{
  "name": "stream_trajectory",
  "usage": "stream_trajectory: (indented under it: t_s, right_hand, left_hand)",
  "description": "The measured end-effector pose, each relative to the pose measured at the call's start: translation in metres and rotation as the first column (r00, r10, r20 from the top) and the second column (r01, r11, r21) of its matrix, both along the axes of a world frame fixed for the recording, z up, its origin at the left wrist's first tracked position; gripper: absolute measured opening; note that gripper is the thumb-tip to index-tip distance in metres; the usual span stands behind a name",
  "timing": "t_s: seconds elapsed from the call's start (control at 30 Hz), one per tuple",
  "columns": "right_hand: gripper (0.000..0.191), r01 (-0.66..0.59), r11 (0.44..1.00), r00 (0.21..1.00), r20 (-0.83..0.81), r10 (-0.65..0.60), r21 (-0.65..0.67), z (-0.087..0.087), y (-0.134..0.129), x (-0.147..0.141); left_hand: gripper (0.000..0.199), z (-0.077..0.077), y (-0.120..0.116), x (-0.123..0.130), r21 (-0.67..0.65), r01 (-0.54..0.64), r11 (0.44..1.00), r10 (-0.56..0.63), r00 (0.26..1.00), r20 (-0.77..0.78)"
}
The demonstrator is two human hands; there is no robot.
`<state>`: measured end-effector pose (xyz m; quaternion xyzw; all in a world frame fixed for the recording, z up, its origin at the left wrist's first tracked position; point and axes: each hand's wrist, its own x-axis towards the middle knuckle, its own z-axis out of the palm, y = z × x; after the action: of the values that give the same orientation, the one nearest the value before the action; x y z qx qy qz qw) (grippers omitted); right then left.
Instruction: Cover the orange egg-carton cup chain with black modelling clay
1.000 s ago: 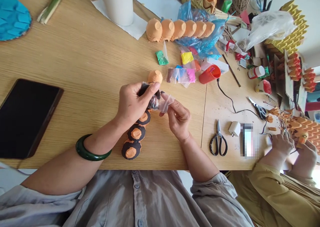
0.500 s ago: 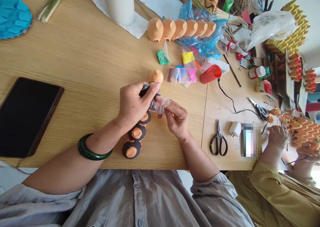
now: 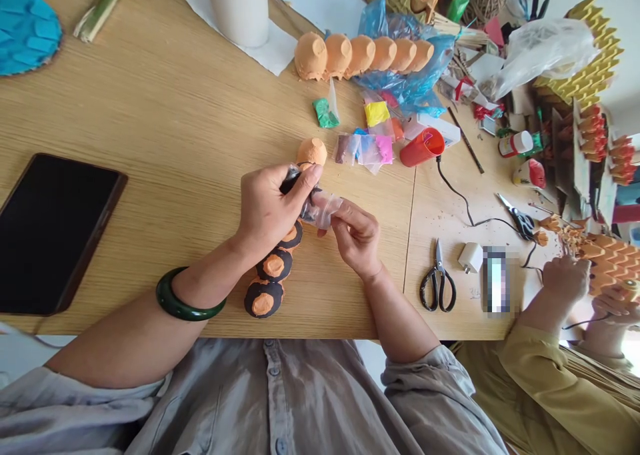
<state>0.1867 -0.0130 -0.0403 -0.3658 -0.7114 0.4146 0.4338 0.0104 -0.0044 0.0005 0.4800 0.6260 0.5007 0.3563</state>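
Observation:
My left hand point(image 3: 273, 198), with a dark green bangle point(image 3: 187, 295) on its wrist, grips a small clear plastic bag point(image 3: 320, 207) with black, soft-looking stuff in it. Fingers of my right hand point(image 3: 356, 235) pinch the bag's other end. Beneath the hands a row of joined egg-carton cups point(image 3: 273, 266) runs across the table. Its near cups are orange with black around their tops, while the far cup point(image 3: 312, 153) is plain orange. The middle of this row is hidden behind my left hand.
Small bags of coloured clay point(image 3: 370, 149), a red cup point(image 3: 423, 147) and another orange row point(image 3: 361, 56) lie beyond. Black-handled scissors point(image 3: 438, 281) and a white plug point(image 3: 471, 258) are at right, near a co-worker's hand point(image 3: 566, 278). A black tablet point(image 3: 55, 231) lies left.
My right hand has shifted slightly to the right, still pinching the bag. My left hand has barely moved. The co-worker's hands at the right have moved a little.

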Motion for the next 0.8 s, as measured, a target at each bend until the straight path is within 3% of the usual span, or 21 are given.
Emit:
stream_trajectory:
  t_s: [0.27,0.4,0.6,0.8]
  right_hand:
    - [0.039,0.04,0.988,0.985,-0.158,-0.064,-0.149,-0.005,0.0,0.0]
    - [0.045,0.052,0.974,0.985,-0.149,-0.087,-0.221,-0.009,0.003,-0.001]
    - [0.059,0.131,0.957,0.977,-0.131,-0.169,-0.258,-0.006,0.009,0.002]
    - [0.054,0.152,0.934,0.964,-0.161,-0.213,-0.323,-0.006,0.009,-0.001]
  left_hand:
    - [0.056,0.006,0.0,0.003,0.073,0.012,0.997,-0.009,0.999,-0.043]
    - [0.053,0.005,0.0,0.002,0.086,0.017,0.996,-0.009,0.996,-0.093]
    - [0.04,0.001,0.0,-0.002,0.024,0.143,0.989,-0.143,0.99,-0.021]
    - [0.035,-0.001,0.0,-0.008,0.051,0.2,0.978,-0.196,0.978,-0.077]
